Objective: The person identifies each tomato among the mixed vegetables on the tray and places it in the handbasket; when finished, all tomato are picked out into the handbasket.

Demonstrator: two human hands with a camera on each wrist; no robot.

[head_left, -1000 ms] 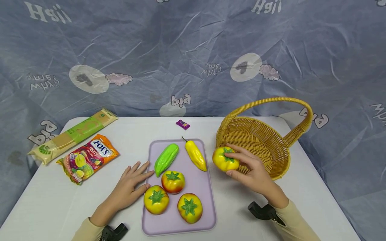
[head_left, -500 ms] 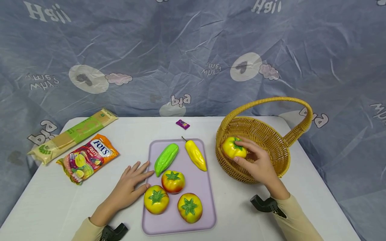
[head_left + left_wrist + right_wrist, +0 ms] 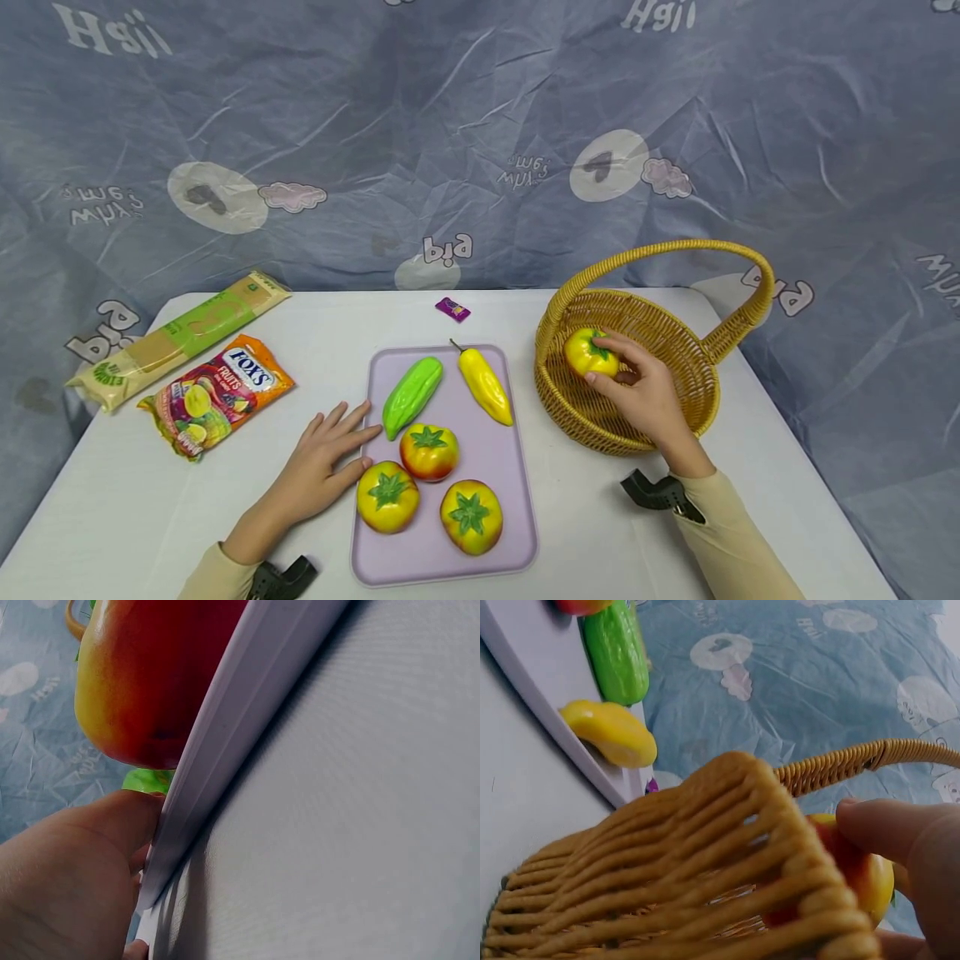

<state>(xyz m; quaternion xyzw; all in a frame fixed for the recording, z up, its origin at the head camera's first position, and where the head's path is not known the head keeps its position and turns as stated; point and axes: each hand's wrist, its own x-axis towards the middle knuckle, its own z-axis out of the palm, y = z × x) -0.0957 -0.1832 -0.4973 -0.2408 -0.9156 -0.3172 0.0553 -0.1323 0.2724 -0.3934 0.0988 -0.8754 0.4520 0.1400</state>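
My right hand (image 3: 643, 385) grips a yellow toy persimmon (image 3: 583, 353) with a green leafy top, inside the mouth of the wicker basket (image 3: 558, 408). The right wrist view shows its red side (image 3: 870, 881) partly hidden behind the woven wall. My left hand (image 3: 318, 462) lies with fingers spread at the left edge of the lilac tray (image 3: 420, 569), its thumb touching the rim. On the tray lie three more persimmons, one near the middle (image 3: 429, 452), one at left (image 3: 387, 497) and one at front right (image 3: 471, 517), plus a green bumpy gourd (image 3: 412, 393) and a yellow pepper (image 3: 485, 386).
A bag of Fox's candies (image 3: 221, 396) and a long green-and-tan packet (image 3: 183, 337) lie on the left of the white table (image 3: 600, 533). One small purple wrapped candy (image 3: 453, 309) lies behind the tray. The basket's tall handle (image 3: 663, 247) arches over its opening.
My right hand has carried the persimmon from beside the basket's left rim over and down into the basket, toward the right and back. The left hand has stayed in place.
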